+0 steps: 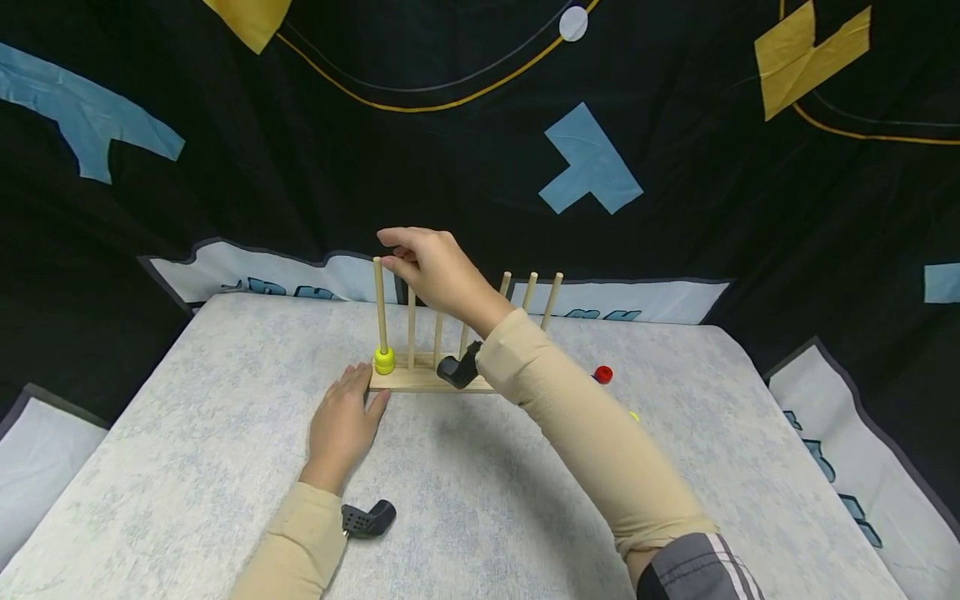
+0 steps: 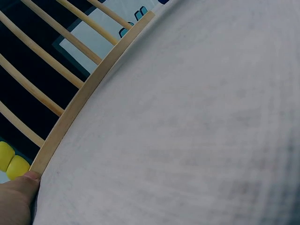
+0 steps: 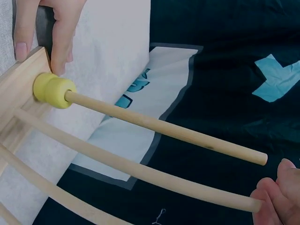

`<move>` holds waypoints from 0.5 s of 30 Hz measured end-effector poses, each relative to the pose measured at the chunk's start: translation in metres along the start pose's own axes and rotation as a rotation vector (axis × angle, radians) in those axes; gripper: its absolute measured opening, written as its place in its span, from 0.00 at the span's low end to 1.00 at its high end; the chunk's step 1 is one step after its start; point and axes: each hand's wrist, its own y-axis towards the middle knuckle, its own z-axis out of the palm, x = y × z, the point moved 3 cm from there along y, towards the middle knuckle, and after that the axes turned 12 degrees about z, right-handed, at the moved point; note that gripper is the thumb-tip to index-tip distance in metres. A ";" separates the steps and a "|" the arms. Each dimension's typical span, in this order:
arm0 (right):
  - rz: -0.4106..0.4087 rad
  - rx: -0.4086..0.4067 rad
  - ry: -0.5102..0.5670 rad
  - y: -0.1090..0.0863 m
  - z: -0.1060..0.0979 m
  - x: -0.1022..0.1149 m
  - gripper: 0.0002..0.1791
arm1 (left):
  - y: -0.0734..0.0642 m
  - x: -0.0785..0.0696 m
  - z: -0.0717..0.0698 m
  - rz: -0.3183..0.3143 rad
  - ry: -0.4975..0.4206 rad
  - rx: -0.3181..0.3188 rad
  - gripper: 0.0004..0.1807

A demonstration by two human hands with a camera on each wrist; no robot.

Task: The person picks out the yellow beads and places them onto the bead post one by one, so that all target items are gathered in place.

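A wooden peg rack (image 1: pixel 431 383) stands on the table, with a row of upright pegs along its base. Two yellow beads (image 1: pixel 384 361) sit stacked at the foot of the leftmost peg (image 1: pixel 381 304). My left hand (image 1: pixel 343 429) rests at the left end of the base, fingers extended and thumb at the front edge (image 2: pixel 70 112). High up beside the top of that peg is my right hand (image 1: pixel 431 262), its fingers loosely bent with nothing between them. In the right wrist view its fingertips (image 3: pixel 269 201) overlap the tip of the second peg.
Right of the rack lie a red bead (image 1: pixel 603 374), a bit of blue beside it, and a small yellow piece (image 1: pixel 634 416) partly hidden by the right sleeve (image 1: pixel 592 442). A black curtain (image 1: pixel 450 183) hangs behind the pale table (image 1: pixel 225 467).
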 end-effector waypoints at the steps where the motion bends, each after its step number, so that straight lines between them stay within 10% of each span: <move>1: 0.000 -0.003 0.001 -0.001 -0.001 -0.001 0.21 | 0.000 0.000 0.000 0.000 -0.001 0.000 0.33; 15: -0.018 -0.086 0.031 -0.028 -0.018 -0.014 0.21 | 0.000 -0.002 0.000 -0.007 0.007 0.007 0.34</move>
